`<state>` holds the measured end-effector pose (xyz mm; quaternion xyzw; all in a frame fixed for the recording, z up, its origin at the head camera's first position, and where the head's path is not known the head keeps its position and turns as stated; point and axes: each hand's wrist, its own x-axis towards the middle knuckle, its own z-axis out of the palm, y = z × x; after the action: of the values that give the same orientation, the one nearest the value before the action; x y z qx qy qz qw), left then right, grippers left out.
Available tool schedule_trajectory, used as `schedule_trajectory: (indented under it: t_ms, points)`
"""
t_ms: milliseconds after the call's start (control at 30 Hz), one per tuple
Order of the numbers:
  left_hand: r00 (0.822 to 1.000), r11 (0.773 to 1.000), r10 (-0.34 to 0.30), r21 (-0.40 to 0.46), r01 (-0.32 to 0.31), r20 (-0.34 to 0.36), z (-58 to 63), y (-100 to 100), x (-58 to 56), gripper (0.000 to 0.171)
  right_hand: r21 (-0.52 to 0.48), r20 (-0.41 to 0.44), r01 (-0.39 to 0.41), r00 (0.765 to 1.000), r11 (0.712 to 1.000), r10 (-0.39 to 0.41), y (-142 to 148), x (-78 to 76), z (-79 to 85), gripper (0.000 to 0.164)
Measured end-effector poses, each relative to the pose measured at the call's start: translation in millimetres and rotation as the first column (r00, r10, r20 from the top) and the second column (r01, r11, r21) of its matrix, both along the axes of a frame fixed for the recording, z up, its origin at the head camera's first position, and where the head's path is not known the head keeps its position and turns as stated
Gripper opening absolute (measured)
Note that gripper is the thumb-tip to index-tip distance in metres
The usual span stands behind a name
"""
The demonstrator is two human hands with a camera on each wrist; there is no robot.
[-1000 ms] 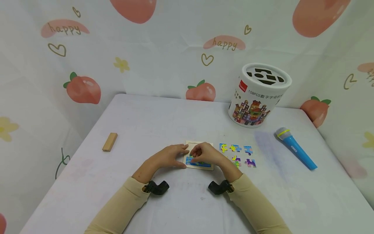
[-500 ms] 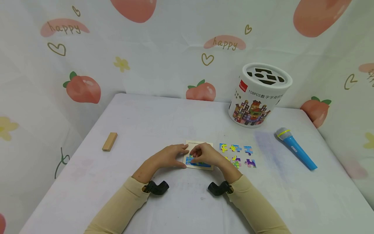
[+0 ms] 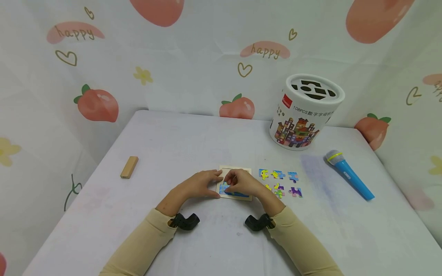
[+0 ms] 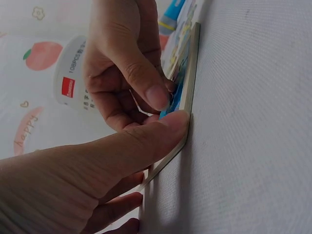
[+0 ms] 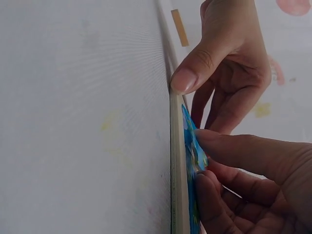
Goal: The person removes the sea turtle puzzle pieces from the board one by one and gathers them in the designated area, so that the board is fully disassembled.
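Observation:
A shallow wooden puzzle board (image 3: 221,168) lies flat in the middle, with blue puzzle pieces (image 3: 223,188) along its near side. My left hand (image 3: 197,186) holds the board by its left side, thumb at the near corner and fingers further up. Over the board, my right hand (image 3: 246,182) pinches a blue puzzle piece (image 5: 199,157) between thumb and fingers. In the right wrist view this piece is tilted above the others, close to the board. The right hand hides part of the board in the head view.
Several loose puzzle pieces (image 3: 279,174) lie in rows just right of the board. A blue toy microphone (image 3: 352,177) is further right, and a white block bucket (image 3: 304,115) stands at the back. One wooden block (image 3: 129,167) sits on the left side of the white-covered table (image 3: 183,138).

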<state>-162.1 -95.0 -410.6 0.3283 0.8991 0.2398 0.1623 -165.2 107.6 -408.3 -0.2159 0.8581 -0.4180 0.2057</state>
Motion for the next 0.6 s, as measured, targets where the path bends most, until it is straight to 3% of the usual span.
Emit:
schedule_trajectory:
  t_ms: [600]
  points:
    - [1.000, 1.000, 0.001, 0.006, -0.001, -0.003, 0.6, -0.3, 0.5, 0.061, -0.047, 0.016, 0.035, 0.999, 0.998, -0.034, -0.6, 2.2, -0.9, 0.012]
